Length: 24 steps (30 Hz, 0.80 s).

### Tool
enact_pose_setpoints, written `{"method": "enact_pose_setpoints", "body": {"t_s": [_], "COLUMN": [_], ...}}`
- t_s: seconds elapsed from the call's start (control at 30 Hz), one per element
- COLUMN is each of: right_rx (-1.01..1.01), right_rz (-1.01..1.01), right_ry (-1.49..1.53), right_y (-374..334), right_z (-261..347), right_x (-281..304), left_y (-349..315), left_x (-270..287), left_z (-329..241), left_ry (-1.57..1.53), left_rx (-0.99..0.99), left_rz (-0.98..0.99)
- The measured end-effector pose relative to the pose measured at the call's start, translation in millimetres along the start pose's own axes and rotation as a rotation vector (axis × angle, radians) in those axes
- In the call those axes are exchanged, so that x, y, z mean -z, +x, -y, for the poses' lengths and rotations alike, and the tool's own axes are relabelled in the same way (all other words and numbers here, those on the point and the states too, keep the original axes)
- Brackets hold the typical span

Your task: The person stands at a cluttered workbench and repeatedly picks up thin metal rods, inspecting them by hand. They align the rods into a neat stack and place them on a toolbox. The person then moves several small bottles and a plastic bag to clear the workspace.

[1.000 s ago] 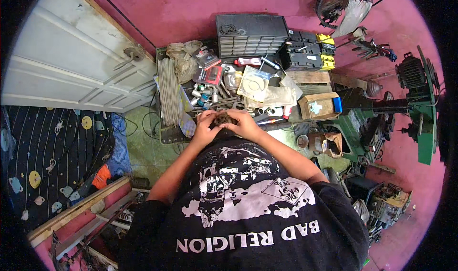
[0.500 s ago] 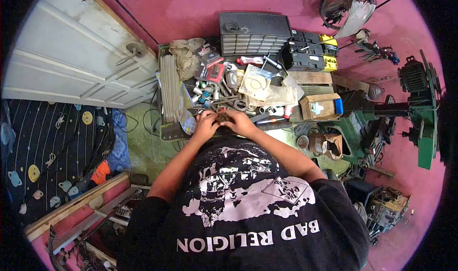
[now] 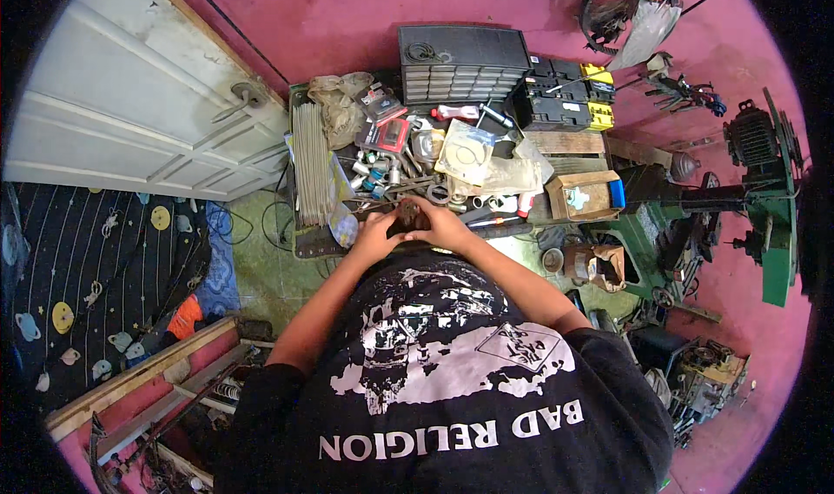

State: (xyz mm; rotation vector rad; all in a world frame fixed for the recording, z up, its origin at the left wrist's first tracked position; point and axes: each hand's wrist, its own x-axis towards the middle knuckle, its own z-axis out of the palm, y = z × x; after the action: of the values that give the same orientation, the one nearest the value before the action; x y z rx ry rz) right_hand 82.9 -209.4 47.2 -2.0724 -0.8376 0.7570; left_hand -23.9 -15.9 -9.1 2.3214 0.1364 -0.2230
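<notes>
At the near edge of the workbench, my left hand and my right hand come together with fingers curled. Between them they grip a small dark brown, rusty-looking part; most of it is hidden by the fingers, and its kind cannot be made out. Just beyond the hands lies a heap of sockets and wrenches. A metal ring rests right of the fingertips. To the right of my right hand lies a thin screwdriver-like tool.
Welding rods are stacked at the bench's left, beside a crumpled plastic bag. A drawer cabinet and a black-and-yellow toolbox stand at the back. An open cardboard box sits right, near a green drill press. A white door fills the left.
The brown part has turned between my hands and shows a different side. My right fingers have shifted slightly up and left around it.
</notes>
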Motion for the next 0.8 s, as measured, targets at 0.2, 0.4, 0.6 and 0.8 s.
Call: {"method": "enact_pose_setpoints", "body": {"t_s": [0.2, 0.4, 0.6, 0.8], "right_rx": [-0.038, 0.066, -0.071, -0.031], "right_rz": [-0.154, -0.131, -0.108, -0.047], "right_ry": [-0.037, 0.125, 0.426, -0.286], "right_y": [0.1, -8.1, -13.0, -11.9], "right_z": [-14.9, -5.4, -48.2, -42.0], "right_x": [-12.1, -1.5, -11.8, -6.6], "left_y": [9.6, 9.2, -1.2, -6.3], "left_x": [-17.6, -19.5, 7.6, 14.5], "left_z": [10.9, 2.8, 2.4, 21.4], "left_ry": [0.136, 0.107, 0.226, 0.353], "left_rx": [-0.035, -0.048, -0.128, -0.083], "left_rz": [0.025, -0.038, 0.002, 0.023]}}
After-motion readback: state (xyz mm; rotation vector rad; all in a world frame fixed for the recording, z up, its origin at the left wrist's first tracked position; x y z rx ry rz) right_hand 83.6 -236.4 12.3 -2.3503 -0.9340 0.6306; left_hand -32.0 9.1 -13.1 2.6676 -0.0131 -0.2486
